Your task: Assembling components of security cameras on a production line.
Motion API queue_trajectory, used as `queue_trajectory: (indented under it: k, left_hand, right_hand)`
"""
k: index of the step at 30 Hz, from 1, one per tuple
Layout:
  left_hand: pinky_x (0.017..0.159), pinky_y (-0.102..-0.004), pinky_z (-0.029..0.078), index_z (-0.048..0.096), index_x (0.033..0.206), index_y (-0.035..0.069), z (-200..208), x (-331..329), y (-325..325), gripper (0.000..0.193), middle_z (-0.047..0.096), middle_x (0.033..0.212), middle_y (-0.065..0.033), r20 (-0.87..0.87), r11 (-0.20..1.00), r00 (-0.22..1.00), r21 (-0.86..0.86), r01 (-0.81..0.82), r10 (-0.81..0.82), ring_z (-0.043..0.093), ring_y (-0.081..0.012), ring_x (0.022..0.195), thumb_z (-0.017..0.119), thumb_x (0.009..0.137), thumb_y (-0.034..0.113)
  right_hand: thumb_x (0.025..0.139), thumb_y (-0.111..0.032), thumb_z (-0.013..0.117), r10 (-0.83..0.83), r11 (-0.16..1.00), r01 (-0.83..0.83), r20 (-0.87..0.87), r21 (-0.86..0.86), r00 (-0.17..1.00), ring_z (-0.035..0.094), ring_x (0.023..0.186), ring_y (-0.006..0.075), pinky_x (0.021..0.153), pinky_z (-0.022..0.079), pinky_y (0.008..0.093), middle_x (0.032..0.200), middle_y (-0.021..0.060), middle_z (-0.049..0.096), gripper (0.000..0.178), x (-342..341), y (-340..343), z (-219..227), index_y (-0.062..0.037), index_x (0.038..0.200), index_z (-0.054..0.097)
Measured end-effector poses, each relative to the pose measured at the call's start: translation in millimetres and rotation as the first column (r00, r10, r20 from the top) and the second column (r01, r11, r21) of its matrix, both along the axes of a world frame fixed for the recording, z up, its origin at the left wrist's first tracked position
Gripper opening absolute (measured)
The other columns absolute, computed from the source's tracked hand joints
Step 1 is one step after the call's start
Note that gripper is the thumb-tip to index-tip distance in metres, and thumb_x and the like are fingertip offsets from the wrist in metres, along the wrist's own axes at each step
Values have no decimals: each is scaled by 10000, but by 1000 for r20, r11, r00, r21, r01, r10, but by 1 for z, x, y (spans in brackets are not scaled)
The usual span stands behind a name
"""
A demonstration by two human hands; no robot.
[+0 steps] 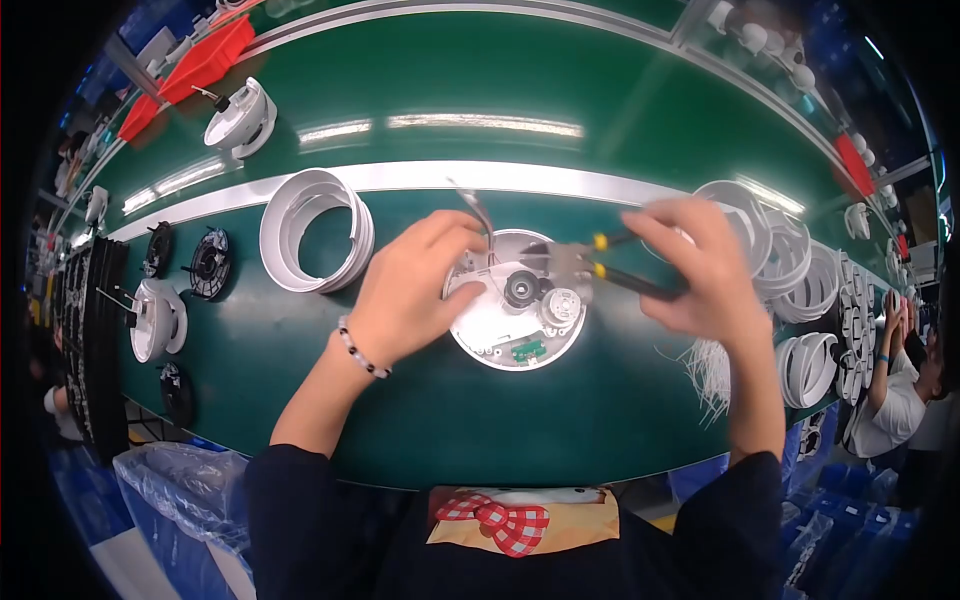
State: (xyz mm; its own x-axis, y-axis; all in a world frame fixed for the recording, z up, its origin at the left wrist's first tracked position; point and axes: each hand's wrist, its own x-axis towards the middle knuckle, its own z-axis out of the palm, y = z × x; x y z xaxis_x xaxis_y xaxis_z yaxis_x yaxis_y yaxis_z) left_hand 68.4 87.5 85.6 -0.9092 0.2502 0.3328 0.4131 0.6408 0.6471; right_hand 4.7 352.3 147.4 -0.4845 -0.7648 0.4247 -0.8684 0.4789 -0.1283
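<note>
Centre of the green desk point(300, 340): a round white housing point(500, 335) lies flat, open side up, with a dark hub in the middle and a small green circuit board near its lower edge. The left hand point(410, 290) presses down on the housing's left rim, fingers spread and curled over the edge, clasping nothing else (a bead bracelet sits on that wrist). The right hand point(700, 270) is clenched around a pair of pliers point(600, 262) with yellow-and-black grips, and the tool's tip reaches in over the housing's upper right part; it is blurred, so whether it touches anything there I cannot tell. A thin wire sticks up from the housing's top edge. Left of the housing stands a stack of white rings point(315, 230), more white rings point(790, 260) pile up at the right, and a bundle of white cable ties point(712, 370) lies just below the right wrist.
</note>
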Motion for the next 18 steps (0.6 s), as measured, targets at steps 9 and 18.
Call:
queue_trajectory:
  k: [9, 18]
  left_hand:
    - [644, -280, 517, 586, 782, -23, -19, 0, 3, 134, 544, 1039, -150, -151, 994, 986, 94, -60, 74, 622, -220, 776, 605, 661, -76]
    - [640, -296, 503, 589, 752, 3, -22, -4, 3, 126, 565, 1027, -151, -166, 982, 981, 175, -71, 100, 602, -254, 812, 615, 650, -66]
  right_hand:
    - [473, -69, 688, 247, 932, -232, -18, 277, 969, 476, 781, 235, 662, 367, 333, 874, 64, 505, 519, -40, -42, -4, -56, 975, 555]
    - [481, -92, 694, 233, 947, -210, -70, 244, 970, 475, 774, 226, 638, 355, 327, 868, 59, 503, 501, -39, -41, 0, -47, 960, 554]
